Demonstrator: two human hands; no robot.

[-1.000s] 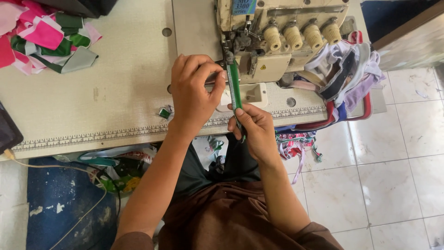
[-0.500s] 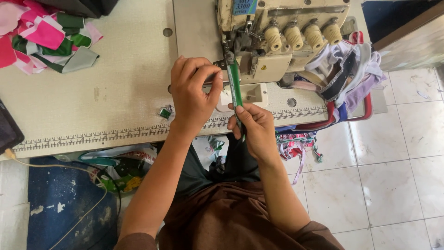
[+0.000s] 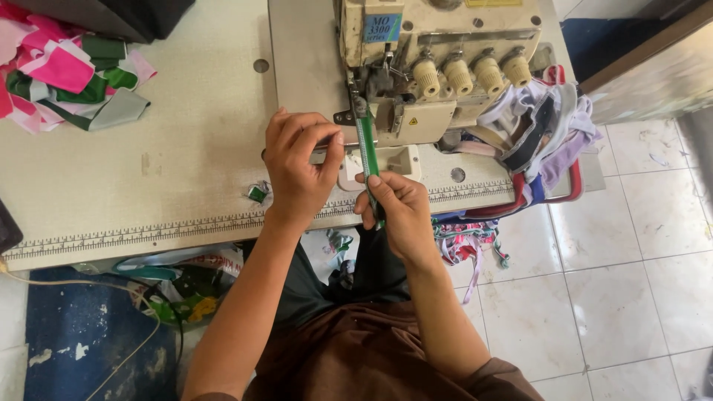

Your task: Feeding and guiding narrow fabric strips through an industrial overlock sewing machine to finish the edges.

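Green strip (image 3: 367,152), cream sewing machine (image 3: 445,52), pink and green scraps (image 3: 67,70), white floor tiles (image 3: 631,245).

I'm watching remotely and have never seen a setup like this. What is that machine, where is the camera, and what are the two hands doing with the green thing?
The picture comes from a camera worn on the person's head, looking straight down, so you see their own arms reaching away from you.

The cream machine is an industrial sewing machine with four thread knobs in a row, set on a pale table with a ruler strip along its near edge.

The right hand pinches a narrow green strip that runs up under the machine's needle area. The left hand rests on the table just left of the strip, fingertips curled beside it; whether it grips anything I cannot tell.

A scrap pile of pink, green and grey cloth lies at the far left. A bundle of finished pieces hangs to the machine's right.
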